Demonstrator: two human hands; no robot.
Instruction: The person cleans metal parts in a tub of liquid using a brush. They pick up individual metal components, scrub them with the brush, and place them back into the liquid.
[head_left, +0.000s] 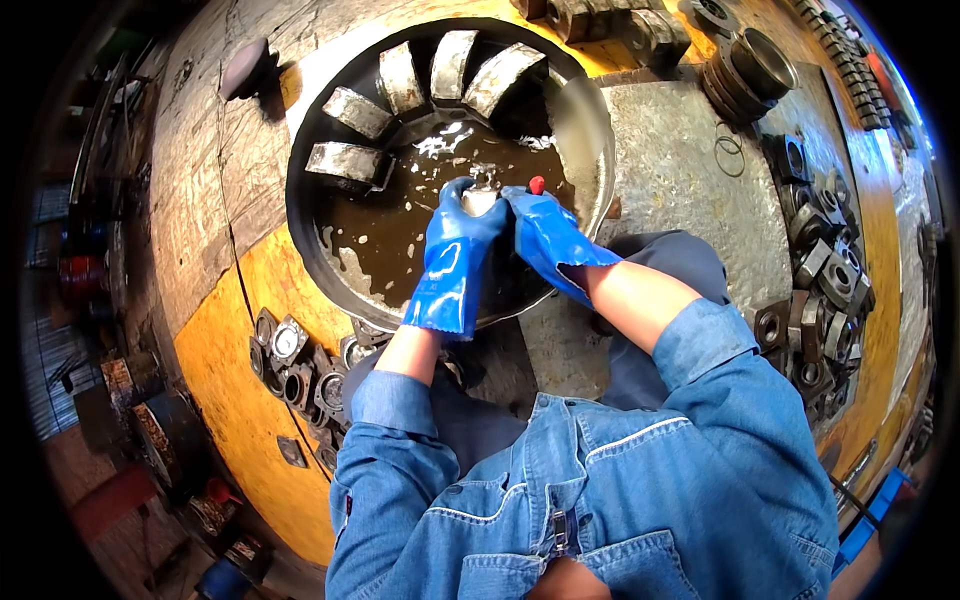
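Observation:
Both my hands wear long blue rubber gloves and are over a large round black pan (297, 215) of dark, murky liquid. My left hand (452, 222) is closed round a small, shiny metal part (480, 203). Right beside it, my right hand (545, 228) is closed, its fingertips against the same part. A red-ended object (537, 185) sticks up from the right fist; the glove hides the rest, so its kind is unclear. Along the pan's far and left inner wall stand several thick, curved metal blocks (402, 78).
Flanged metal parts (290, 340) lie in a heap at the left, and more pile up (835, 275) at the right. Stacked metal rings (750, 75) and two thin rings (728, 155) sit at the far right. A rounded stool-like object (245, 68) stands at the far left.

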